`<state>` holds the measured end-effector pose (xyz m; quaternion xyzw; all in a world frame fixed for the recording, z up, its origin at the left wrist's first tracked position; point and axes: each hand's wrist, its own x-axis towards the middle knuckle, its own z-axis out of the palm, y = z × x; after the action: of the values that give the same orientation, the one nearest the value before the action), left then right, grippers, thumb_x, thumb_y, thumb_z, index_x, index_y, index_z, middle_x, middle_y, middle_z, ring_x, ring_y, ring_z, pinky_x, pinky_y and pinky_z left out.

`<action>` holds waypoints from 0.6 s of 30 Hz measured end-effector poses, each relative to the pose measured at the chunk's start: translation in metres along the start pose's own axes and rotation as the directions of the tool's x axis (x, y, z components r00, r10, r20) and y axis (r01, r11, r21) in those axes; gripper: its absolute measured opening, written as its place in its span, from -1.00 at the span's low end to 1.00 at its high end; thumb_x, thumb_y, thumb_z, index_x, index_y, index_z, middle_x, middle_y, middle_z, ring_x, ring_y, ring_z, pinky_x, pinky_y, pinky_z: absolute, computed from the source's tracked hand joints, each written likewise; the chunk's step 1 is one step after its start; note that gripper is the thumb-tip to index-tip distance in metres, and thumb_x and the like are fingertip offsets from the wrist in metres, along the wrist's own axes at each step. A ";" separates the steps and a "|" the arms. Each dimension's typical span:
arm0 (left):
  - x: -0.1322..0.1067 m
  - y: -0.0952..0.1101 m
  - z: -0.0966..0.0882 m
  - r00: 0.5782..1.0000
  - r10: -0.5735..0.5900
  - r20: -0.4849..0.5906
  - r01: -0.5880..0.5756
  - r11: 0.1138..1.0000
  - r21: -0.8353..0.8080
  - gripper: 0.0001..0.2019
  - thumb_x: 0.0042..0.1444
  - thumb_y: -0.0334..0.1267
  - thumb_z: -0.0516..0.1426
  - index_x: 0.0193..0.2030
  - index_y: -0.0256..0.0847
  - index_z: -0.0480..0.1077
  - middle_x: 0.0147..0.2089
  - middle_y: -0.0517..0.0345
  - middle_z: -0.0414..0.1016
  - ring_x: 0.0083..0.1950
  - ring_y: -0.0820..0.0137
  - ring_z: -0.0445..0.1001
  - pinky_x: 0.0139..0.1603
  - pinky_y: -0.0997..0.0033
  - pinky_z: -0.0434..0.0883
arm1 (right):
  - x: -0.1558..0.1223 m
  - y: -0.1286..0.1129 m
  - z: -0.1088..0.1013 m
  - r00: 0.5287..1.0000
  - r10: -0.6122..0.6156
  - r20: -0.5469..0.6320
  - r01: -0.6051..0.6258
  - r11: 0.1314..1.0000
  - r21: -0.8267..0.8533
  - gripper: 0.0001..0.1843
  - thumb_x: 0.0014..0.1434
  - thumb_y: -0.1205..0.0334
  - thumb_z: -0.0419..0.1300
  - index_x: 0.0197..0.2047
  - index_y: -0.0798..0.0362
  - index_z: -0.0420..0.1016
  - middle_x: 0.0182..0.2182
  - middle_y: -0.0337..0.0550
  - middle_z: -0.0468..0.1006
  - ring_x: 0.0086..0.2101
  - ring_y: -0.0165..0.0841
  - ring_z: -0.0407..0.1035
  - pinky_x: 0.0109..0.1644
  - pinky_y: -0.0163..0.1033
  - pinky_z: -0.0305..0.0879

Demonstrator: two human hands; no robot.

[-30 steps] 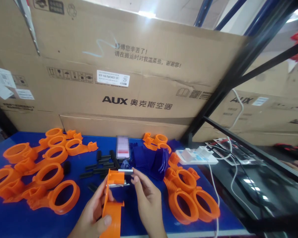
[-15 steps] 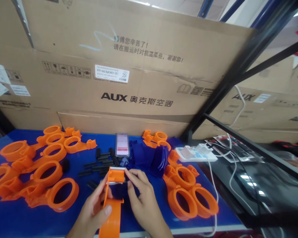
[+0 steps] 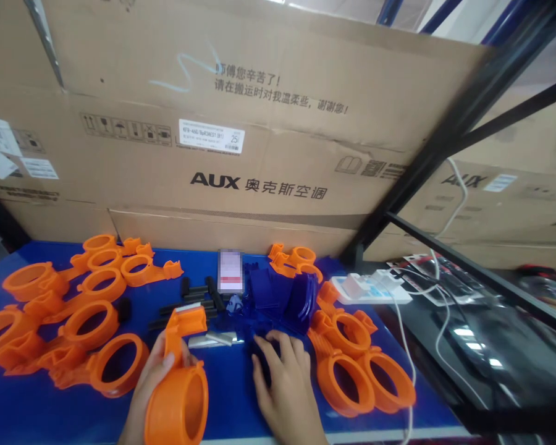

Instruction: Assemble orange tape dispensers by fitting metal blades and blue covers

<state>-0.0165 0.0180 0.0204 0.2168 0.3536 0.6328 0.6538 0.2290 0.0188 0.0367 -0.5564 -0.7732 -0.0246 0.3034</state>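
My left hand point(image 3: 152, 377) grips an orange plastic tape-dispenser frame point(image 3: 178, 383), its ring toward me and its toothed head point(image 3: 188, 314) pointing away. My right hand point(image 3: 285, 377) rests palm down on the blue table point(image 3: 231, 383), fingers curled over a dark part point(image 3: 259, 352) that I cannot make out. A small metal strip point(image 3: 213, 339) lies on the table between the two hands. Black rods point(image 3: 189, 303) lie just behind it.
Piles of orange ring frames sit at the left point(image 3: 69, 309) and at the right point(image 3: 352, 358). Dark blue parts point(image 3: 282, 293) and a phone point(image 3: 230, 271) lie at the back. Cardboard boxes point(image 3: 241, 123) wall off the rear. A white power strip point(image 3: 370, 287) with cables lies right.
My left hand has turned the orange frame and swung it left, ring now facing me. My right hand has left the frame's head and dropped onto the table.
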 end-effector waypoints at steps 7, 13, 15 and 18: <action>0.002 -0.017 0.001 0.993 0.071 0.092 -0.077 0.994 0.074 -0.42 0.01 -0.01 0.39 0.14 -0.09 0.37 -0.47 0.25 0.47 -0.43 0.27 0.53 -0.39 0.34 0.49 | 0.045 -0.041 0.021 0.980 -0.152 0.127 0.145 0.988 0.060 -0.58 0.30 0.27 0.19 0.21 -0.15 0.48 0.12 0.04 0.40 0.04 -0.02 0.26 -0.01 0.02 0.28; 0.001 -0.023 -0.001 0.994 0.089 0.063 -0.097 0.987 0.127 -0.40 -0.01 0.00 0.40 0.15 -0.09 0.37 -0.49 0.27 0.46 -0.43 0.30 0.51 -0.31 0.31 0.50 | 0.069 -0.051 0.046 0.961 -0.169 0.218 0.174 0.985 -0.003 -0.81 0.22 0.29 0.25 -0.09 -0.02 0.57 -0.05 0.01 0.39 -0.12 -0.12 0.21 -0.13 -0.08 0.16; 0.000 -0.024 0.000 0.993 0.087 0.081 -0.097 0.987 0.127 -0.40 0.00 -0.01 0.39 0.15 -0.08 0.35 -0.50 0.28 0.45 -0.43 0.29 0.50 -0.30 0.27 0.52 | 0.070 -0.048 0.051 0.966 -0.147 0.211 0.149 0.989 0.010 -0.85 0.23 0.28 0.24 -0.12 -0.02 0.55 -0.11 -0.02 0.39 -0.14 -0.13 0.20 -0.14 -0.11 0.14; -0.002 -0.023 0.002 0.992 0.080 0.102 -0.094 0.985 0.147 -0.41 0.04 -0.04 0.38 0.18 -0.08 0.33 -0.50 0.28 0.45 -0.42 0.30 0.51 -0.30 0.31 0.50 | 0.071 -0.045 0.053 0.971 -0.125 0.205 0.116 0.992 0.055 -0.86 0.22 0.30 0.25 -0.13 -0.03 0.53 -0.13 -0.04 0.40 -0.13 -0.13 0.21 -0.13 -0.12 0.15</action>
<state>0.0008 0.0142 0.0051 0.3111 0.3590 0.6211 0.6234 0.1522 0.0816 0.0419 -0.5014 -0.8333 0.0317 0.2307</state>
